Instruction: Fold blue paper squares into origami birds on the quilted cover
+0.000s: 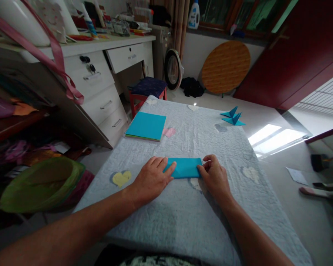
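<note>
A sheet of blue origami paper (185, 168), folded into a long rectangle, lies flat on the cloth-covered table in front of me. My left hand (153, 177) rests flat over its left end, fingers stretched out and the thumb on the paper. At the right end, my right hand (214, 173) is closed, with thumb and bent fingers pinching the paper's edge. Beyond my left hand lies a stack of square coloured paper (146, 126), blue on top. Two folded blue paper figures (233, 117) with pointed wings sit at the table's far right.
A light quilted cloth (194, 144) with heart patches covers the table. Behind it stand a red stool (148, 88) and a white desk (100, 79) with drawers. A green-lined bin (41, 184) is on the left. A round wooden board (226, 66) leans against the wall.
</note>
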{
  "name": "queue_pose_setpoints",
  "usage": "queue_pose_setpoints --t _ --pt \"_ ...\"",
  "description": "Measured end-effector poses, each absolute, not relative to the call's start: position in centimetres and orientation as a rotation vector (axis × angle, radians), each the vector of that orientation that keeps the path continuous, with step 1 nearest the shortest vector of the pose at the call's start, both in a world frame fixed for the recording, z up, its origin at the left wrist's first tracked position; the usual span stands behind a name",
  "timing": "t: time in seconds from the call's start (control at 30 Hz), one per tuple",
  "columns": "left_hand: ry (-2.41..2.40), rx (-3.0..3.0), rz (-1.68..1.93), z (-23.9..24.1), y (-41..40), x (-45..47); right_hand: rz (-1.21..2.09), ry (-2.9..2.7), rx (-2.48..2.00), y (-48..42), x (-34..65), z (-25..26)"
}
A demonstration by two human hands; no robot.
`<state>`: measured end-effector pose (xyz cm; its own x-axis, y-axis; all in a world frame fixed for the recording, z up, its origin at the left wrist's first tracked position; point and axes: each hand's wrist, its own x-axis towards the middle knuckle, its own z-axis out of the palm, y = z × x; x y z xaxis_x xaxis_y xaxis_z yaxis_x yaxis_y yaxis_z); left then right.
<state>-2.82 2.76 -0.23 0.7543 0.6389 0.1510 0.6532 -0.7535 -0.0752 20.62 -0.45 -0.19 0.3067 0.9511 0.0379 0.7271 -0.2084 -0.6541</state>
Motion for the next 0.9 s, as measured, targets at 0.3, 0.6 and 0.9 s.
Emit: queue_pose_setpoints --t 0.3,0.6,0.9 --pt "-1.062 -2.783 -0.094 -0.06 2.23 -2.71 0.467 -1.503 -1.990 -0.43 20.64 -0.53" --pt "-0.959 -2.860 -0.151 -0.35 2.23 -2.74 0.357 -1.608 -1.993 -0.49 20.82 -0.90" --pt "-0.890 -2.918 -0.152 -1.01 1.81 -2.50 0.154 -2.240 -1.591 -0.01 21.31 -0.98"
